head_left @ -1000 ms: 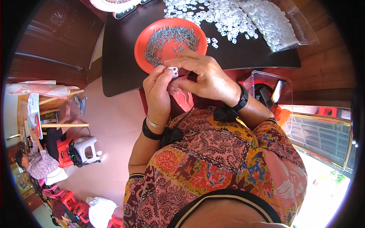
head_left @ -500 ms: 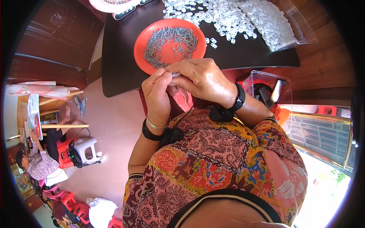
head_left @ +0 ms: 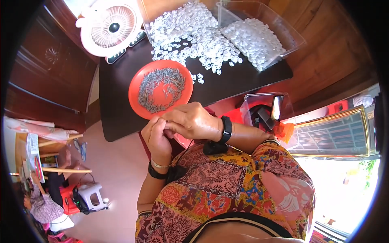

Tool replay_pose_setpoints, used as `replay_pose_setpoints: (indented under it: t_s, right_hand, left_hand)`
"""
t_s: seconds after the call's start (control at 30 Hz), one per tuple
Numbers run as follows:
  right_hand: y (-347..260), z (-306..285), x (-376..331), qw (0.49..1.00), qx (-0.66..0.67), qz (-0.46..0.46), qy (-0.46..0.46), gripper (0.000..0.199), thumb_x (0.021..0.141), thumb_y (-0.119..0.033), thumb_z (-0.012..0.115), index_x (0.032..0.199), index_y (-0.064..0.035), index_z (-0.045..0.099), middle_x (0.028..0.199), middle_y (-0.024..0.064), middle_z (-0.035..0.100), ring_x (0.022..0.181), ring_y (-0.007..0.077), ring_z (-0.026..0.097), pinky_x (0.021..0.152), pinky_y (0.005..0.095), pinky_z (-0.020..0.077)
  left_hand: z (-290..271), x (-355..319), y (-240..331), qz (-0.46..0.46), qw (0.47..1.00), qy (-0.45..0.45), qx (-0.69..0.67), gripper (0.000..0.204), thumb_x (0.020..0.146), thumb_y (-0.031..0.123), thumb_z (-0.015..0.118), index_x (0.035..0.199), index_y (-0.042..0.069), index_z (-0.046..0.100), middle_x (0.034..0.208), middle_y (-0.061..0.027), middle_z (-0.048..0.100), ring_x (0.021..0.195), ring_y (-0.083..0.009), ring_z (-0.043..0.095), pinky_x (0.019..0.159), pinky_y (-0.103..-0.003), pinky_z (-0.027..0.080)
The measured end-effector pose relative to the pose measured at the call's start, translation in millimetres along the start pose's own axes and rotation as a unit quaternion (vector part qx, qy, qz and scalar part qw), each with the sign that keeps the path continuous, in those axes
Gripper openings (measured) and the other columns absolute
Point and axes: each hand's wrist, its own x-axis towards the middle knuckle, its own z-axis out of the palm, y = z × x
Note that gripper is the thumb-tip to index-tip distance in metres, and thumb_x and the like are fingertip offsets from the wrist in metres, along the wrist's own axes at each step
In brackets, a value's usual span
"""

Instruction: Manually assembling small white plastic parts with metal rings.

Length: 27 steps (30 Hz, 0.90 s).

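My left hand [head_left: 157,139] and my right hand [head_left: 189,121] meet in front of my chest, just off the near rim of a red round plate [head_left: 139,102]. Both are closed, thumbs and fingertips pinched together. The fingers now hide what is between them; half a second ago a small white plastic piece showed there. On the plate lies a ring of thin grey metal screws or nails [head_left: 146,87]; their exact kind is too small to tell. Beyond it, many small white plastic pieces with two holes [head_left: 210,52] are spread over the dark table [head_left: 121,117].
Clear bins [head_left: 291,42] of white pieces stand at the back, beside a white fan [head_left: 99,40]. Right of my hands is a clear box [head_left: 253,96] with dark items and a phone [head_left: 276,107]. Another person [head_left: 46,208] sits far left near a grey-white stool [head_left: 94,196].
My view has shifted, so table, plate and hands sit lower and the whole fan shows. My hands stay pinched together; the white piece between them has gone out of sight.
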Motion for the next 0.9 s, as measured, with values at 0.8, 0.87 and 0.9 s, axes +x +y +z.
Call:
replay_pose_setpoints:
  t_s: [0.8, 0.87, 0.9]
  right_hand:
    - [148, -90, -45, 0.923, -0.304, 0.132, 0.194, 0.019, 0.082, -0.019, 0.070, 0.097, -0.0078, 0.068, 0.093, 0.0087, 0.067, 0.084, 0.0233, 0.065, 0.074, 0.0311, 0.0508]
    - [158, -74, -56, 0.931, -0.269, 0.172, 0.176, 0.020, 0.081, -0.022, 0.069, 0.096, -0.0070, 0.067, 0.091, 0.0090, 0.066, 0.083, 0.0242, 0.065, 0.073, 0.0325, 0.0508]
    - [166, -70, -61, 0.935, -0.256, 0.168, 0.179, 0.021, 0.081, -0.024, 0.069, 0.094, -0.0065, 0.067, 0.089, 0.0094, 0.065, 0.082, 0.0258, 0.064, 0.073, 0.0341, 0.0508]
  left_hand:
    - [-185, 132, -61, 0.092, 0.688, 0.141, 0.705, 0.047, 0.090, 0.039, 0.043, 0.130, 0.016, 0.053, 0.131, -0.0147, 0.050, 0.124, -0.0333, 0.042, 0.105, -0.048, 0.028]
    - [-187, 135, -61, 0.021, 0.693, 0.096, 0.714, 0.054, 0.092, 0.045, 0.035, 0.139, 0.020, 0.045, 0.145, -0.0144, 0.038, 0.136, -0.0335, 0.030, 0.111, -0.053, 0.016]
    - [-183, 134, -60, 0.022, 0.694, 0.094, 0.714, 0.054, 0.092, 0.045, 0.035, 0.139, 0.020, 0.045, 0.145, -0.0144, 0.038, 0.136, -0.0335, 0.030, 0.111, -0.053, 0.016]
